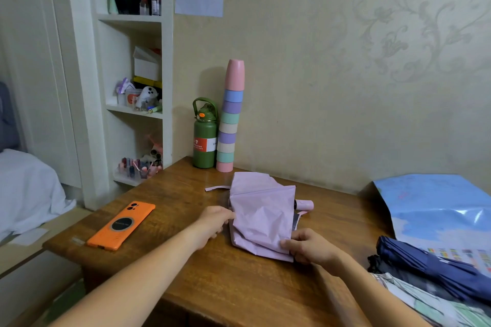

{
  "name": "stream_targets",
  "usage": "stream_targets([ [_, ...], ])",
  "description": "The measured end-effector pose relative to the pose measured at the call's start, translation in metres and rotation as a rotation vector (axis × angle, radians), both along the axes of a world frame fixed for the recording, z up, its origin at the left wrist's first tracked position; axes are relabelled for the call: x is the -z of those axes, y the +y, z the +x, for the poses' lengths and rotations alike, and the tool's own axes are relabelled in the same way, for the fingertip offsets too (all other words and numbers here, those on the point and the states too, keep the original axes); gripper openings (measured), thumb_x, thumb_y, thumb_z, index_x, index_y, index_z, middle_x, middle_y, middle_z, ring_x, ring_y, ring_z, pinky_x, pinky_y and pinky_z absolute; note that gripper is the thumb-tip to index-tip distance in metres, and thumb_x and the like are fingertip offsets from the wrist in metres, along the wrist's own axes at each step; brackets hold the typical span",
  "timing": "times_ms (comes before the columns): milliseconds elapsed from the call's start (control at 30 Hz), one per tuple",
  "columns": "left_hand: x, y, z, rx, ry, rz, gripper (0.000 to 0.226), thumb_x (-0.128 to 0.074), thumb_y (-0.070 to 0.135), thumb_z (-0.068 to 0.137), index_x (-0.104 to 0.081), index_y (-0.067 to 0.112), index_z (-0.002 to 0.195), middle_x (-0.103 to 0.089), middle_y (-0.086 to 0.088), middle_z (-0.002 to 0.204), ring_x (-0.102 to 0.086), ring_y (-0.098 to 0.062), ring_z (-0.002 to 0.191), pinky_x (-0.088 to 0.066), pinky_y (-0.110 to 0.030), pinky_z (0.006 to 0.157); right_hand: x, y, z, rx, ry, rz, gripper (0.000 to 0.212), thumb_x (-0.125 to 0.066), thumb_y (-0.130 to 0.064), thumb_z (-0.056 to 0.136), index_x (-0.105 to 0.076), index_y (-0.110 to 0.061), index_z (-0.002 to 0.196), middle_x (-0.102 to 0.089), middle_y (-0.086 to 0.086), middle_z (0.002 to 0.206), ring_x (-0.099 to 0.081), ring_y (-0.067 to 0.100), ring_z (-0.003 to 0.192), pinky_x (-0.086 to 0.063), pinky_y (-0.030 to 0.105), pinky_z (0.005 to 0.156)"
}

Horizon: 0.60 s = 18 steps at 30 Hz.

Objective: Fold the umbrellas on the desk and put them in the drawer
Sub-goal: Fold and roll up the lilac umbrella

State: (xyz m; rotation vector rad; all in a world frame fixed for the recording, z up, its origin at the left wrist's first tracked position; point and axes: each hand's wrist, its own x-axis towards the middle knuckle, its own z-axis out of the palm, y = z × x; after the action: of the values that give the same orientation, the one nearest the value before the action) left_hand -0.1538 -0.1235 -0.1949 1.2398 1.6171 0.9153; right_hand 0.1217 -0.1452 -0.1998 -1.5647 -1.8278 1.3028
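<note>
A collapsed pink umbrella (261,213) lies on the wooden desk (212,281), its canopy loose and creased, its strap (216,188) trailing left and its pink handle (304,205) poking out on the right. My left hand (214,221) pinches the canopy's left edge. My right hand (309,245) grips the near right corner of the fabric. A dark blue umbrella (435,271) lies folded at the desk's right edge, with a black one (378,264) partly hidden under it. No drawer is in view.
An orange phone (122,225) lies on the desk's left side. A green bottle (204,138) and a tall stack of pastel cups (229,119) stand at the back by the wall. A blue plastic sheet (435,207) and papers cover the right. A white shelf (132,87) stands left.
</note>
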Motion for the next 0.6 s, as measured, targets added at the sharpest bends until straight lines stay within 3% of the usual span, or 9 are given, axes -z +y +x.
stream_targets([
  [133, -0.001, -0.0013, 0.0031, 0.036, -0.006, 0.019, 0.016, -0.065, 0.034, 0.098, -0.069, 0.027, 0.112, -0.066, 0.002, 0.109, -0.057, -0.014, 0.086, -0.047, -0.024, 0.069, 0.0029, 0.0016, 0.0003, -0.005, 0.016, 0.007, 0.035, -0.067, -0.03, 0.098, -0.051, -0.021, 0.069, -0.043, -0.003, 0.059, -0.037, 0.013, 0.052, -0.031, 0.022, 0.051],
  [267, 0.0026, 0.0007, 0.0039, 0.001, -0.078, 0.105, 0.01, -0.067, 0.027, 0.097, -0.07, 0.024, 0.107, -0.065, 0.004, 0.113, -0.058, -0.011, 0.1, -0.052, -0.028, 0.088, 0.0062, 0.0035, 0.0005, -0.02, 0.021, 0.009, 0.033, -0.069, -0.032, 0.095, -0.053, -0.022, 0.068, -0.043, -0.001, 0.061, -0.037, 0.013, 0.053, -0.03, 0.023, 0.052],
  [433, 0.0018, -0.001, 0.0031, 0.059, -0.025, 0.183, 0.034, -0.066, 0.008, 0.096, -0.066, 0.029, 0.123, -0.059, 0.005, 0.115, -0.057, -0.01, 0.104, -0.049, -0.016, 0.075, 0.0068, 0.002, 0.0002, -0.039, 0.003, 0.021, 0.032, -0.07, -0.032, 0.091, -0.051, -0.02, 0.069, -0.043, -0.001, 0.059, -0.038, 0.013, 0.053, -0.029, 0.023, 0.051],
  [600, 0.004, -0.0012, 0.0057, 0.006, -0.007, 0.072, 0.038, -0.069, 0.007, 0.093, -0.051, 0.02, 0.123, -0.059, -0.002, 0.12, -0.061, -0.016, 0.104, -0.05, -0.021, 0.073, 0.0064, -0.0004, -0.001, -0.048, 0.001, 0.019, 0.031, -0.07, -0.03, 0.091, -0.049, -0.019, 0.071, -0.042, -0.001, 0.06, -0.037, 0.013, 0.053, -0.028, 0.024, 0.051],
])
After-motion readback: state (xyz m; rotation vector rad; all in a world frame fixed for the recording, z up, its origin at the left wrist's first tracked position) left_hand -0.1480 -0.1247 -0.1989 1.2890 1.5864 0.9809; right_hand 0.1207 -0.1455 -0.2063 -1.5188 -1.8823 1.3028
